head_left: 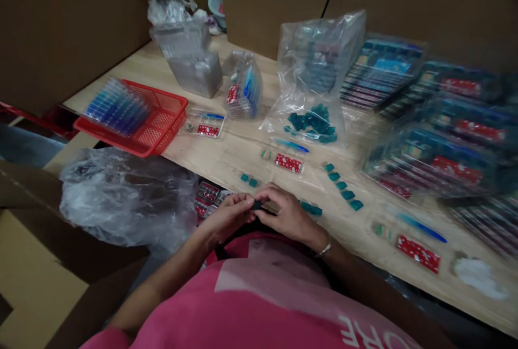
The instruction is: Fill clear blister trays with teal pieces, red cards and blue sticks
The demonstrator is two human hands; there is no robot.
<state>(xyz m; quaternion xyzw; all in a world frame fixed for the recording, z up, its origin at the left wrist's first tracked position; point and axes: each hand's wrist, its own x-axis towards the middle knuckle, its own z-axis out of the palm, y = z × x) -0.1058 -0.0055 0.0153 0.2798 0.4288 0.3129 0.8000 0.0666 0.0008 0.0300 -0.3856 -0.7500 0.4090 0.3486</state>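
Note:
At the table's front edge, my left hand (238,209) and my right hand (283,209) meet, both closed on a small dark teal piece (256,205) pinched between the fingertips. Its exact kind is too small to make out. Just beyond my fingers lie two teal pieces (248,179), and a few more teal pieces (311,208) show beside my right hand. Further right, a slanting row of several teal pieces (341,185) lies on the wood. Past them sits a clear tray with a blue pen (292,145) and a red patterned packet (288,163).
A red basket (162,128) holds blue-toned packs at the left, beside stacked clear trays (194,63). A clear plastic bag (319,68) with teal pieces stands behind. Stacks of filled trays (437,160) crowd the right. Cardboard (259,20) walls the back; loose plastic film (129,198) hangs at left.

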